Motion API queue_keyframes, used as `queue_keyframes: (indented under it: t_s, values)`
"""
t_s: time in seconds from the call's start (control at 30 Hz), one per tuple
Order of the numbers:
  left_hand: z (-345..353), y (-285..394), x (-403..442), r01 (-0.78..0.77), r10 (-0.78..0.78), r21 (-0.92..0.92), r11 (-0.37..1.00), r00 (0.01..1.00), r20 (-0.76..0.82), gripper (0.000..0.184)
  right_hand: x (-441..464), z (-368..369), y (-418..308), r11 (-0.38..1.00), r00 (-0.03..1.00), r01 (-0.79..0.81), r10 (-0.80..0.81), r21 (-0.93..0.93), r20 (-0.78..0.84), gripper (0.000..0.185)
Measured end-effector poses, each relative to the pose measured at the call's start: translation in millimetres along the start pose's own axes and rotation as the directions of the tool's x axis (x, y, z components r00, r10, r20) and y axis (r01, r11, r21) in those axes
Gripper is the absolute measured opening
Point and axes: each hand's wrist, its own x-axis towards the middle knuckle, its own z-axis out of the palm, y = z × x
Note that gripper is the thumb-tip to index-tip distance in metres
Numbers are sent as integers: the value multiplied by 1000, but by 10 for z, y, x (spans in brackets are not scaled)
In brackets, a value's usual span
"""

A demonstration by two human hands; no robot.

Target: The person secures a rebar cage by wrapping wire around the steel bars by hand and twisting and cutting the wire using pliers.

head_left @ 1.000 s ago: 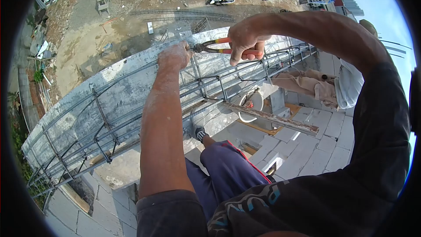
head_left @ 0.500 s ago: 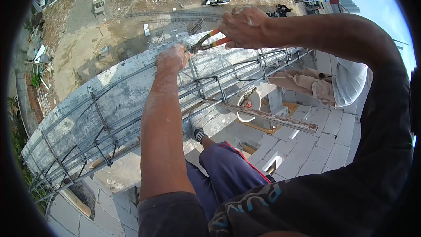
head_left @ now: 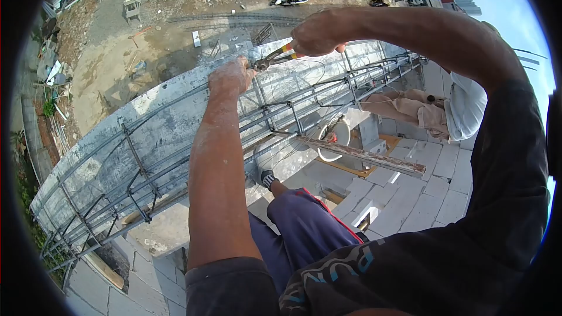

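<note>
Wrapped around the handles of red-and-yellow gripped pincers [head_left: 274,57] is my right hand [head_left: 318,33], near the top edge of a curved grey formwork panel [head_left: 167,105]. The metal jaws sit beside the fingers of my left hand [head_left: 230,76], at the upper end of an upright bar. My left fingers are curled closed at the panel's edge; what they pinch is hidden. Below both hands runs a rebar cage [head_left: 281,108] of long bars and stirrups along the panel. A thin tie wire curves near the pincers.
A wooden plank [head_left: 363,155] lies across beside a white bucket [head_left: 333,139]. Another person [head_left: 465,105] in a light shirt leans at the right. Pale block walls [head_left: 410,199] stand below. Beyond the panel the ground drops to a dirt yard with parked motorbikes [head_left: 290,0].
The pincers' handles have come closer together in my right hand, which has turned and shifted slightly left. My right forearm is a little higher. My left hand stays in place.
</note>
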Motion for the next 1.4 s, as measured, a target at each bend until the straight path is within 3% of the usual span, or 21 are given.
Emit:
queue_keyframes:
  t_s: [0.07,0.2,0.3,0.33,0.37,0.4,0.47,0.57,0.6,0.67,0.73,0.77,0.83,0.87,0.97,1.07,1.17,1.3,1.33,1.4]
  values:
    - [-9,12,-9,7,-7,-9,1000,1000,19,50,-70,51,-33,999,999,36,-36,-12,3,39]
    - [23,-36,59,-9,9,-11,1000,1000,26,52,40,85,116,889,963,-150,32,433,267,43]
    - [97,-44,24,-12,7,-43,999,991,-132,44,94,136,229,890,974,-133,35,436,226,43]
    - [85,-42,3,-18,14,-32,999,992,-125,44,71,121,216,967,981,-72,23,245,195,42]
    - [66,-35,-13,-26,23,-23,999,993,-117,45,86,279,228,1000,993,17,-20,-26,-119,45]
    - [38,-17,-35,-34,32,-16,999,993,-111,46,41,487,179,951,906,16,-145,-310,-397,47]
    - [-31,21,-71,3,-3,-14,1000,1000,-29,50,39,501,253,855,889,42,-268,-517,-372,56]
    - [-27,12,-18,15,-15,6,1000,1000,5,52,-50,503,107,886,941,9,-165,-463,-297,58]
    - [-14,9,-16,11,-11,14,1000,1000,7,51,-74,551,105,852,894,65,-282,-520,-349,60]
    - [3,-3,-10,9,-9,-8,1000,1000,13,50,-14,496,111,969,963,116,-164,-219,-216,62]
    - [-51,27,-30,13,-13,-10,1000,1000,19,49,11,349,128,992,994,105,-103,64,-34,70]
    - [-73,44,-44,24,-24,-8,1000,999,25,49,36,300,135,930,993,-4,-39,368,111,70]
    - [-55,34,-37,30,-30,-14,999,999,33,49,131,274,176,536,907,-321,-61,780,416,70]
    - [-30,15,-5,25,-24,-23,999,999,32,48,188,242,259,475,864,-374,-135,797,486,68]
    - [-44,13,-21,10,-9,-38,999,1000,26,47,-6,87,117,634,918,-309,4,709,397,71]
    - [-22,0,-15,12,-11,-47,999,1000,17,46,28,-48,-34,867,939,-210,50,452,340,59]
    - [-17,4,1,16,-16,-42,999,1000,17,46,-14,8,-123,942,964,-82,-7,325,265,55]
    - [-32,6,-11,13,-12,-28,1000,1000,26,46,47,79,-29,754,923,-258,8,604,385,44]
    - [-30,7,-12,14,-13,-28,1000,1000,23,46,-21,80,-16,763,926,-275,47,585,374,41]
    - [-28,9,-11,13,-13,-17,1000,1000,22,47,36,114,26,889,968,-147,40,435,247,47]
